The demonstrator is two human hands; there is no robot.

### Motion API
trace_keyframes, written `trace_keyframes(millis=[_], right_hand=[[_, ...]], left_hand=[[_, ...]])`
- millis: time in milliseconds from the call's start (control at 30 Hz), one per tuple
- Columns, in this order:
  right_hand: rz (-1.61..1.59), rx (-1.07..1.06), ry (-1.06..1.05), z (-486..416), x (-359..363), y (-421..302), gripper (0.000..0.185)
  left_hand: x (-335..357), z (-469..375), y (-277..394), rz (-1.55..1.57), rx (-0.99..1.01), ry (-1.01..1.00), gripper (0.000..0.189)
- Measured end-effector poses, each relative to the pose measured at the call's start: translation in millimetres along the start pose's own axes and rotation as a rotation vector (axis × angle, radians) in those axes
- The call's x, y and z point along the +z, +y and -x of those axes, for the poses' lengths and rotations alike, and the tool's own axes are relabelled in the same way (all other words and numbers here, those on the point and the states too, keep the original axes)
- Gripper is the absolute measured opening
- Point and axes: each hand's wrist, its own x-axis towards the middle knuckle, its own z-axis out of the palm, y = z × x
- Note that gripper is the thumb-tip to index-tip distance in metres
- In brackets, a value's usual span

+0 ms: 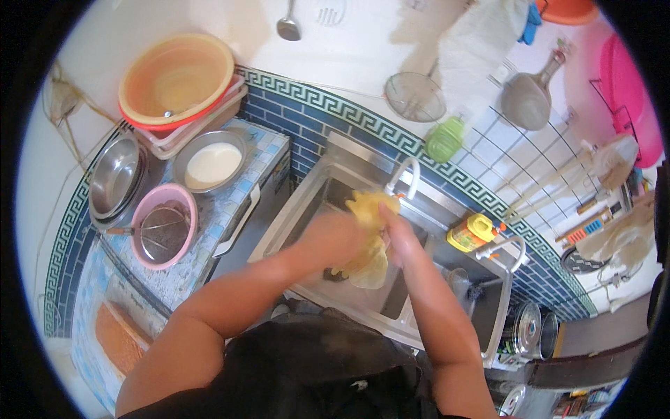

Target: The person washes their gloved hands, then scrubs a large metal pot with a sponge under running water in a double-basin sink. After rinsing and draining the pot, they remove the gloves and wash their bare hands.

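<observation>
Yellow rubber gloves [369, 264] hang over the left basin of a steel double sink [327, 175]. My right hand [397, 230] grips their upper part, just in front of a white gooseneck faucet [412, 175]. Blurred by motion, my left hand [337, 235] is against the gloves' left side; its fingers do not show clearly. The yellow finger parts stick out above and below my hands.
On the left counter are a steel bowl of whitish liquid [213, 162], a pink basin with a strainer [165, 228], stacked steel bowls [115, 178] and plastic basins [175, 78]. A yellow detergent jug [471, 233] and second faucet [515, 249] stand at the sink's back edge. A glass [457, 280] sits in the right basin.
</observation>
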Motion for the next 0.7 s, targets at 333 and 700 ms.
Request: trace_keyframes(millis=[333, 700], right_hand=[[-0.382, -0.173, -0.082, 27.0, 9.9, -26.6, 0.044], [1.018, -0.297, 0.002, 16.0, -7.4, -33.1, 0.068]], left_hand=[[5.2, -15.7, -30.2, 1.077, -0.264, 0.023, 0.045], [-49.5, -25.4, -57.5, 0.302, -0.158, -0.092, 0.022]])
